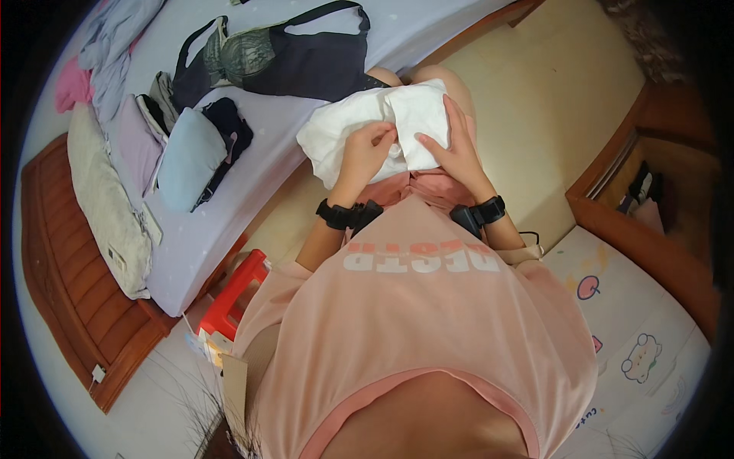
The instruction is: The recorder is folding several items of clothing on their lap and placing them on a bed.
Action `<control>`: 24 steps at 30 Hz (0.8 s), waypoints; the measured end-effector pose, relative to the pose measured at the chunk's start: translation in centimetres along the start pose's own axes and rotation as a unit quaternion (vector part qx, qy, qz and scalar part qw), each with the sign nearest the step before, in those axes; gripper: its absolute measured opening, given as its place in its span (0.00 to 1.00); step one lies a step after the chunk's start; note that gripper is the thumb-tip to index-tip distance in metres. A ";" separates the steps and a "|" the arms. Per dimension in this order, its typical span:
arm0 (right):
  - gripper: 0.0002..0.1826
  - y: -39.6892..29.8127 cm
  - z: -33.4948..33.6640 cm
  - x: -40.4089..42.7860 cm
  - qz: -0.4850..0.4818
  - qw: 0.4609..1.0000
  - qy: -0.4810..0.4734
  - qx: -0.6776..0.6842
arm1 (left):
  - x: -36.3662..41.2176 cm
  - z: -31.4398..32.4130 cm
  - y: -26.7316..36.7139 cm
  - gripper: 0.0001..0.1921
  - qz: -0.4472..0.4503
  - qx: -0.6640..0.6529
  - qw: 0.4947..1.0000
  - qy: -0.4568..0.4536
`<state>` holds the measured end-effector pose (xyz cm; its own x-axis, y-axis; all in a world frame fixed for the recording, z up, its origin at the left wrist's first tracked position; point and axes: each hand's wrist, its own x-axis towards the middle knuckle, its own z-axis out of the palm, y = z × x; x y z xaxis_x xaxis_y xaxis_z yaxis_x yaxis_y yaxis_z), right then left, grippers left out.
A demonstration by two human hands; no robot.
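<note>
A white cloth garment (338, 123) lies bunched across my lap, with a flat folded panel (421, 115) at its right side. My left hand (370, 150) pinches the cloth between thumb and fingers near the panel's left edge; the fingertips are partly hidden. My right hand (459, 143) rests on the panel's right part, thumb apart from the fingers, which lie along the edge. Beyond my lap, on the bed, a dark bra-style top (321, 60) with a lace cup is spread out. Folded clothes, among them a light blue piece (192, 155), sit to its left.
The bed (246, 166) runs along my left, with a wooden headboard (86, 287) and a beige pillow (103, 201). A red plastic stool (238, 298) stands beside it. At right are an open wooden drawer (608, 143) with clothes and a printed panel (625, 310).
</note>
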<state>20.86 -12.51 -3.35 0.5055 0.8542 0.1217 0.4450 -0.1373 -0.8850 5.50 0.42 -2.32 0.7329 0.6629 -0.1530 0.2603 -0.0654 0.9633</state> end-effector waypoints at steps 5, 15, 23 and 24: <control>0.44 -2.0 0.2 -1.0 -0.013 0.999 -0.021 -0.028 | -0.3 -0.4 0.7 0.15 -0.183 -0.202 0.962 0.016; 0.40 -2.2 -0.2 2.0 0.173 0.952 -0.005 0.253 | -0.5 1.8 -1.4 0.17 -0.039 -0.125 0.980 0.150; 0.35 -0.4 1.1 4.0 0.239 0.919 -0.108 0.293 | -0.6 2.2 0.4 0.24 -0.039 0.065 0.981 0.177; 0.34 0.2 1.4 3.9 0.229 0.926 -0.090 0.285 | -0.8 2.3 0.9 0.26 0.056 0.132 0.968 0.204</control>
<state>21.86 -8.51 -3.70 0.3904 0.8484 -0.3576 -0.2739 -0.2639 -0.9249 6.56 -1.86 -1.83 0.4699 0.8768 0.1019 0.3840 -0.3070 0.8708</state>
